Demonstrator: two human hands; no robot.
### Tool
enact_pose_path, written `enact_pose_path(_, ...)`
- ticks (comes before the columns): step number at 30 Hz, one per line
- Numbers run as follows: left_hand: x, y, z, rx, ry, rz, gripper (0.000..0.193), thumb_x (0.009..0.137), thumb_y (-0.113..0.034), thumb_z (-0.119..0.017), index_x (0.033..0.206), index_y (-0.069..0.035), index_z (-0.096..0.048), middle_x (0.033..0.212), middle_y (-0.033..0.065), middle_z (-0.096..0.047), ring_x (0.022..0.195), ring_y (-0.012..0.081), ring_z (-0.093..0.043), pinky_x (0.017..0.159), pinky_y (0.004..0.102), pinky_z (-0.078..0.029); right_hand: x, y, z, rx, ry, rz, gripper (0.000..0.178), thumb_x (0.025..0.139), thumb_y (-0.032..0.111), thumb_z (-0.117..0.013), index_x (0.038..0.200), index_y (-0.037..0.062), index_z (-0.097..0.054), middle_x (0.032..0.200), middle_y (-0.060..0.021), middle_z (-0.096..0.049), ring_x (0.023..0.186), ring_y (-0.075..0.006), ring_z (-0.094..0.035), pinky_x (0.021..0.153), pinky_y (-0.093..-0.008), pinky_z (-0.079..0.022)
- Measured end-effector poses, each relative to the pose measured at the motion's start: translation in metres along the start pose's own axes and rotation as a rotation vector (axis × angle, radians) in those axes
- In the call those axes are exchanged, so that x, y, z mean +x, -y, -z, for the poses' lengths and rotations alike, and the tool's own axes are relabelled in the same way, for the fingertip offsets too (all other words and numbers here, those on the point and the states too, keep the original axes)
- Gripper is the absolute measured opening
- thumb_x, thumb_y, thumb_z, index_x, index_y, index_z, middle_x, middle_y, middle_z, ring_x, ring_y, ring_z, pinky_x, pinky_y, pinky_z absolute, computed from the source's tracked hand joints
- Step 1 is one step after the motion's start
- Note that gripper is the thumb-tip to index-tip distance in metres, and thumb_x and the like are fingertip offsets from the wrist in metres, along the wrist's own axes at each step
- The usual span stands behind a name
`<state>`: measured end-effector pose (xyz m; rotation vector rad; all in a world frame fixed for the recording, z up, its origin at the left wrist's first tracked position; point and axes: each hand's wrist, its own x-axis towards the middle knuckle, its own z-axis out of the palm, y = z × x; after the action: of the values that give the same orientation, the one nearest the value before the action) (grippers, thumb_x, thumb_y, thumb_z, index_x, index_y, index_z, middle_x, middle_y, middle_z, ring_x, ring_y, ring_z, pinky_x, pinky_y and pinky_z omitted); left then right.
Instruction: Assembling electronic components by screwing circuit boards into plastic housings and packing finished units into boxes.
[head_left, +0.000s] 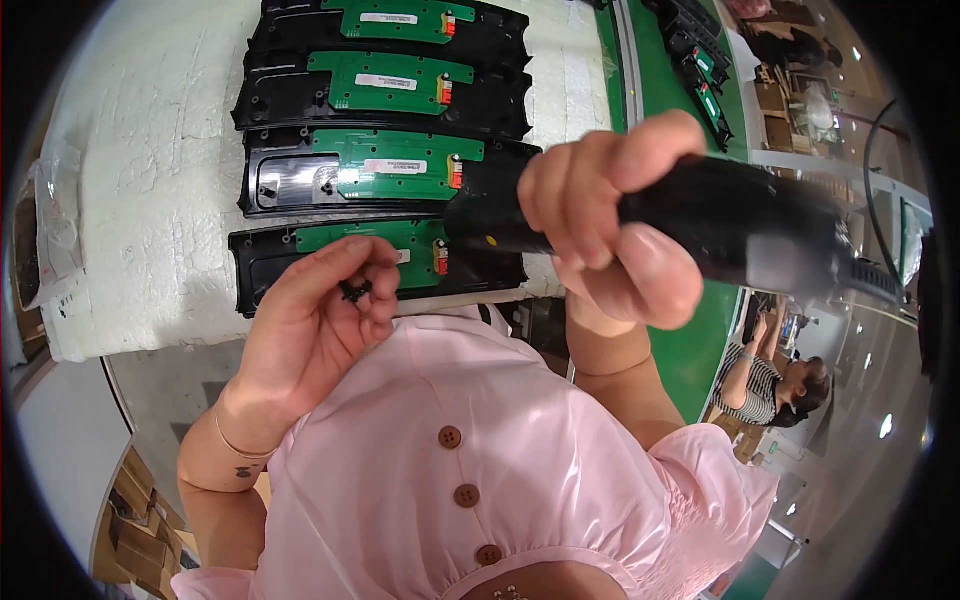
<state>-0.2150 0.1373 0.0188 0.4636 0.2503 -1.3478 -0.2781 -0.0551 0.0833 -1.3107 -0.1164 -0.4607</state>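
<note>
My right hand (615,220) is wrapped round a thick black electric screwdriver (740,215), blurred by motion. Its front end reaches left over the red and white connector (441,258) of the nearest green circuit board (318,237); whether it touches anything there I cannot tell. That board lies in a curved black plastic panel (256,265). In front of the panel, my left hand (315,325) is cupped palm up with curled fingers. A few tiny black screws (354,291) sit between its thumb and fingers.
Several more black panels with green boards (405,167) lie in a column beyond, on a white foam surface (150,200). Rightward runs a green worktop (655,80) with further black parts (708,95). A person in a striped top (752,385) works off to the right. Cardboard boxes (140,550) stand lower left.
</note>
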Motion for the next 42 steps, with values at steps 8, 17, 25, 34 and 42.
enact_pose_path(8, -0.004, 0.003, -0.009, 0.040, -0.146, 0.058, 0.027, 0.091, -0.023, -0.043, 0.097, 0.001, -0.054, 0.082, 0.0057, -0.056, 0.073, 0.0116, -0.055, 0.067, 0.0244, -0.049, 0.001, 0.002, -0.001, 0.048, 0.042, 0.015, 0.028, 0.070, 0.020, -0.054, 0.093, 0.0095, -0.041, 0.056, 0.0034, -0.044, 0.045, -0.0094, -0.039, 0.047, -0.0246, -0.032)
enact_pose_path(17, 0.007, 0.013, -0.011, -0.012, -0.053, 0.004, 0.022, 0.088, -0.016, -0.050, 0.101, 0.001, -0.054, 0.090, 0.0081, -0.059, 0.080, 0.0112, -0.058, 0.072, 0.0223, -0.050, -0.001, 0.042, -0.001, 0.116, 0.322, 0.120, 0.026, 0.071, 0.015, -0.065, 0.087, 0.0137, -0.045, 0.060, 0.0038, -0.057, 0.049, -0.0050, -0.053, 0.047, -0.0163, -0.040)
enact_pose_path(25, 0.008, 0.016, -0.016, -0.025, -0.144, -0.044, 0.016, 0.086, -0.010, -0.053, 0.100, -0.001, -0.055, 0.089, 0.0069, -0.059, 0.074, 0.0103, -0.058, 0.070, 0.0198, -0.050, -0.005, 0.046, -0.008, 0.195, 0.207, 0.255, 0.024, 0.069, 0.010, -0.068, 0.079, 0.0128, -0.047, 0.054, 0.0032, -0.055, 0.046, -0.0054, -0.052, 0.050, -0.0163, -0.046)
enact_pose_path(34, 0.015, 0.019, -0.003, -0.067, 0.052, 0.018, 0.016, 0.087, -0.017, -0.053, 0.096, -0.005, -0.056, 0.084, 0.0055, -0.060, 0.071, 0.0099, -0.058, 0.066, 0.0222, -0.050, -0.005, 0.045, -0.007, 0.231, 0.192, 0.276, 0.024, 0.069, 0.010, -0.068, 0.078, 0.0128, -0.047, 0.055, 0.0030, -0.056, 0.046, -0.0059, -0.053, 0.050, -0.0173, -0.046)
enact_pose_path(42, 0.023, 0.020, -0.039, -0.169, -0.055, 0.147, 0.033, 0.090, -0.022, -0.047, 0.109, 0.004, -0.048, 0.100, 0.0151, -0.055, 0.091, 0.0214, -0.057, 0.081, 0.0253, -0.048, 0.001, 0.021, -0.003, -0.036, 0.031, 0.227, 0.028, 0.074, 0.019, -0.057, 0.098, 0.0099, -0.045, 0.061, 0.0051, -0.049, 0.051, -0.0087, -0.045, 0.051, -0.0251, -0.034)
